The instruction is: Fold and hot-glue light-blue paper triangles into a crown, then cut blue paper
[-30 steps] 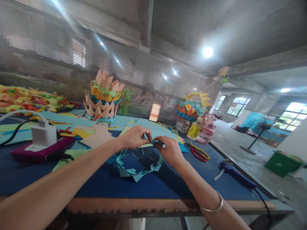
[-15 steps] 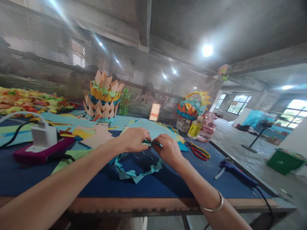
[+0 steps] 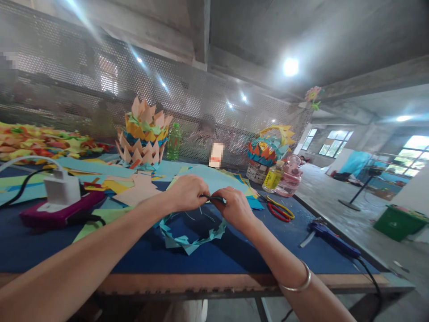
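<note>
A ring of folded light-blue paper points lies in front of me on the blue tabletop, its far side hidden by my hands. Above that far side, my left hand pinches one end of a narrow dark teal paper strip. My right hand grips the strip's other end, with a metal bangle on that wrist. Both hands are closed, fingertips nearly meeting. Thin glue-like threads hang inside the ring. Sheets of light-blue paper lie just beyond my hands.
To the right are red-and-yellow-handled scissors, a blue glue gun, a yellow-labelled bottle and a pink jug. A tiered paper lotus and green bottle stand behind. At left sits a purple power strip.
The teal strip between my hands has turned and now shows a thinner edge. My hands have barely shifted, and the paper ring stays in place.
</note>
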`<state>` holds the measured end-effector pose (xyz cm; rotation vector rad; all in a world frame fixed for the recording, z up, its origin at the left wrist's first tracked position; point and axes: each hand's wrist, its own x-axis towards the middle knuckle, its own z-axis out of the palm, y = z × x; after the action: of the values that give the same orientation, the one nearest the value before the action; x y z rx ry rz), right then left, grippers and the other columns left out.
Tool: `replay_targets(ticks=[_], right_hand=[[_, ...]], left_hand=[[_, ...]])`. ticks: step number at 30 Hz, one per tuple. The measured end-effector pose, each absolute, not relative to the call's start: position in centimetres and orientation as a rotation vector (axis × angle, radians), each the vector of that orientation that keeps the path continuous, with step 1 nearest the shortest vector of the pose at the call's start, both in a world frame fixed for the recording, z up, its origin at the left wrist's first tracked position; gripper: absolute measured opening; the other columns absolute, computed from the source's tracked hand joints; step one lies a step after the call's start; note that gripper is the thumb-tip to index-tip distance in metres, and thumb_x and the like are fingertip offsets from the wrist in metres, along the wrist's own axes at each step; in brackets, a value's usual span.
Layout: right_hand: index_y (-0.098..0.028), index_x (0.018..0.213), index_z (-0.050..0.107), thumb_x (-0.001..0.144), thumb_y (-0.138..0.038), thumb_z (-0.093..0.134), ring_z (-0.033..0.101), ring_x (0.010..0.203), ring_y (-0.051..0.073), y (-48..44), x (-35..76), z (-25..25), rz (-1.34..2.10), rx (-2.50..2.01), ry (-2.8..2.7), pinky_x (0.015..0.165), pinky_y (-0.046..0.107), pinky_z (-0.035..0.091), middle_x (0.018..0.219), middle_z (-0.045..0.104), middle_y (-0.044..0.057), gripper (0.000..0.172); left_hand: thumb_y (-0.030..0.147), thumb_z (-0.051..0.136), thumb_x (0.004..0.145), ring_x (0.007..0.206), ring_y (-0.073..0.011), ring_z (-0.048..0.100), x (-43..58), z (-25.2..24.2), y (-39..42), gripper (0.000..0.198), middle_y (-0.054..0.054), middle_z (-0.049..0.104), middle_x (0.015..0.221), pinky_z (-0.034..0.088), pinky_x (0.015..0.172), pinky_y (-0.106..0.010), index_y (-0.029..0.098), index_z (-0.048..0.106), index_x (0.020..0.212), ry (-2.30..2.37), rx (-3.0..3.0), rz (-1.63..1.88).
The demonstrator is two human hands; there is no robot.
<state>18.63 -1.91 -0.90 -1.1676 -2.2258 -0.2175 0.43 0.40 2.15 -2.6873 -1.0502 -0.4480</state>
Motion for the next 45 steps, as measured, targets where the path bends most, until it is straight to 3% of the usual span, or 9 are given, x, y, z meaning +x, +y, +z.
replay_targets(ticks=[15,24,37,41,45], right_hand=[[-0.018,0.089,0.069,0.083,-0.017,0.061,0.062,0.079,0.02,-1.5,18.2,-1.0,-0.206,-1.239,-2.256,0.067,0.027,0.039,0.08,0.071,0.007,0.01],[-0.018,0.096,0.069,0.083,-0.023,0.063,0.061,0.082,0.02,-1.6,18.1,-1.2,-0.213,-1.202,-2.275,0.07,0.028,0.042,0.085,0.07,0.008,0.015],[-0.016,0.087,0.07,0.085,-0.018,0.056,0.061,0.078,0.02,-1.9,17.7,-1.0,-0.301,-1.195,-2.35,0.068,0.028,0.041,0.079,0.068,0.009,0.014],[-0.018,0.092,0.069,0.083,-0.023,0.062,0.063,0.081,0.02,-1.6,17.9,-0.8,-0.104,-1.196,-2.257,0.071,0.029,0.044,0.084,0.071,0.008,0.012],[-0.018,0.11,0.059,0.084,-0.039,0.059,0.064,0.088,0.017,-0.8,18.5,-0.4,0.373,-1.074,-1.939,0.071,0.028,0.048,0.099,0.069,0.007,0.033]], left_hand=[[0.025,0.056,0.074,0.084,-0.024,0.063,0.4,1.7,0.9,0.023,-0.007,0.073,0.082,0.041,0.075,-0.032,0.024,0.075,0.089,-1.147,-2.588,-0.405],[0.02,0.057,0.069,0.072,-0.022,0.062,0.5,1.9,0.6,0.018,-0.006,0.069,0.069,0.04,0.067,-0.031,0.023,0.074,0.075,-1.18,-2.592,-0.376],[0.021,0.055,0.069,0.069,-0.0208,0.06,1.0,2.0,0.1,0.02,-0.005,0.068,0.065,0.038,0.063,-0.03,0.024,0.074,0.072,-1.202,-2.584,-0.403],[0.02,0.056,0.066,0.069,-0.0212,0.06,0.7,2.0,0.5,0.018,-0.004,0.068,0.064,0.037,0.061,-0.028,0.024,0.073,0.068,-1.314,-2.637,-0.501],[0.026,0.057,0.067,0.062,-0.0192,0.06,-0.2,2.4,1.5,0.016,-0.003,0.067,0.059,0.034,0.053,-0.025,0.021,0.072,0.064,-1.581,-2.696,-0.683]])
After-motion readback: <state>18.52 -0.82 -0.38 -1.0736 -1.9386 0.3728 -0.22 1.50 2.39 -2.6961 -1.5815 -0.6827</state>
